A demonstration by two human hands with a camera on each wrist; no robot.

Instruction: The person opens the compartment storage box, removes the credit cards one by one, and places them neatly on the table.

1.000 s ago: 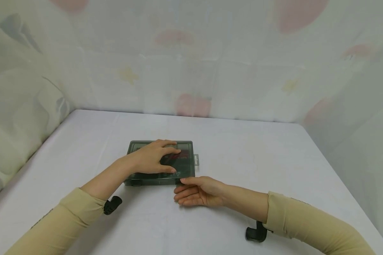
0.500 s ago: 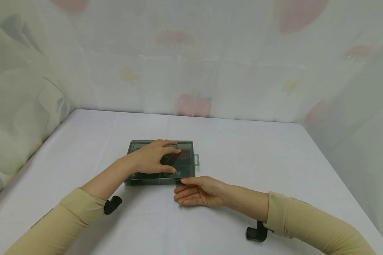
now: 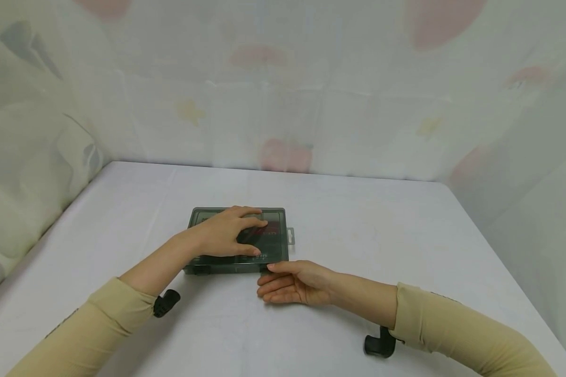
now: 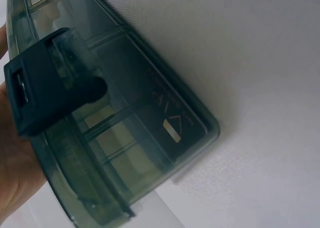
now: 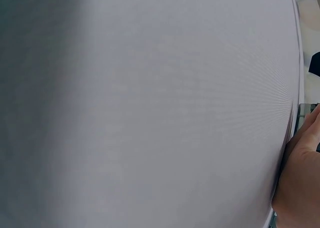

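A flat dark-green translucent compartment box (image 3: 273,251) lies closed on the white table (image 3: 382,235). My left hand (image 3: 228,233) rests flat on its lid, fingers spread. My right hand (image 3: 290,283) lies on its side on the cloth at the box's near right corner, fingers straight and the thumb tip touching the box's front edge. In the left wrist view the box (image 4: 125,133) fills the left side, with a dark latch (image 4: 45,87) on it and my palm (image 4: 12,183) at the lower left. The right wrist view shows mostly cloth (image 5: 150,107) and my right hand (image 5: 300,178) at its right edge.
A pale patterned curtain (image 3: 283,84) walls in the table at the back and both sides. The box carries a small hang tab (image 3: 290,236) on its right end. Black wrist camera mounts (image 3: 379,345) show under both beige sleeves.
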